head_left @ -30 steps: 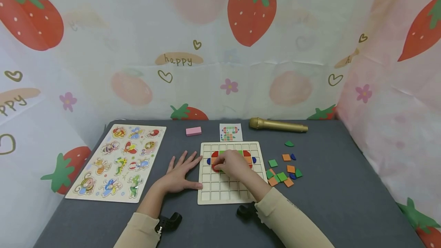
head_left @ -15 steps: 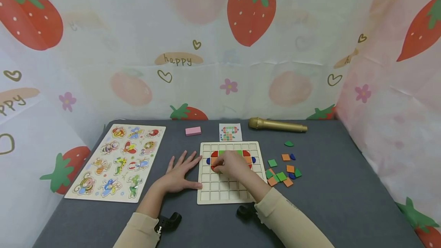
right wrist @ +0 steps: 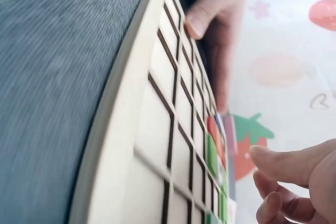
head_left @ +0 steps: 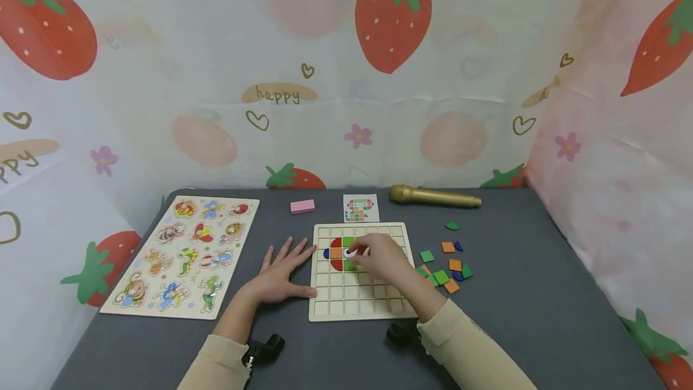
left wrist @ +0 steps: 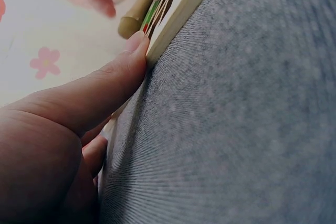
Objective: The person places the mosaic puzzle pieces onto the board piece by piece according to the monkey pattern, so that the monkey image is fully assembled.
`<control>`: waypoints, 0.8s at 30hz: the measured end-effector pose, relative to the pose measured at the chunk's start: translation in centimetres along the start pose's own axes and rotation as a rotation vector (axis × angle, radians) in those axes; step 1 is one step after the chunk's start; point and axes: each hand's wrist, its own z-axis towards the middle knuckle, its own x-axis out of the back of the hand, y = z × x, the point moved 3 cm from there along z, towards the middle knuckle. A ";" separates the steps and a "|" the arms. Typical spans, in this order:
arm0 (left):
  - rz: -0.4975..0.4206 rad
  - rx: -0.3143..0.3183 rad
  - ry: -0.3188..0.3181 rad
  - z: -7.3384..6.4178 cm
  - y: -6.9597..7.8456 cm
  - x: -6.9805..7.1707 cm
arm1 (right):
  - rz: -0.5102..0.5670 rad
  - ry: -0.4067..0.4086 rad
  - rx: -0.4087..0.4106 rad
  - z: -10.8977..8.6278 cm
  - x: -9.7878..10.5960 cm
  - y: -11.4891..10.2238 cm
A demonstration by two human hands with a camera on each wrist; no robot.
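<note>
A pale wooden grid board lies on the table in the head view. Its upper rows hold red rounded tiles, an orange square tile, a green square tile and a blue half-round tile. My left hand lies with fingers spread, index fingertip and thumb tip at the board's left edge. In the left wrist view that thumb presses the rim. Above the tiles is my right hand, fingers loosely bent. The right wrist view shows its thumb and fingers apart with nothing between them.
Several loose green, orange and blue tiles lie right of the board. Behind it are a small pattern card, a pink block and a gold microphone. A puzzle board with insect pictures lies at the left.
My right hand has lifted from the red tile at the lower left of the pattern and shifted right, uncovering tiles there. My left hand stays at the board's edge.
</note>
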 end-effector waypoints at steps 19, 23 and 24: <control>-0.007 -0.003 -0.005 0.0 0.2 0.0 | 0.006 0.167 -0.102 -4.3 6.6 7.9; -0.003 0.001 -0.004 0.0 0.1 0.0 | -0.040 0.192 -0.143 -5.1 7.7 10.0; -0.004 0.002 -0.003 0.0 0.1 0.0 | -0.047 0.193 -0.150 -5.2 8.0 10.5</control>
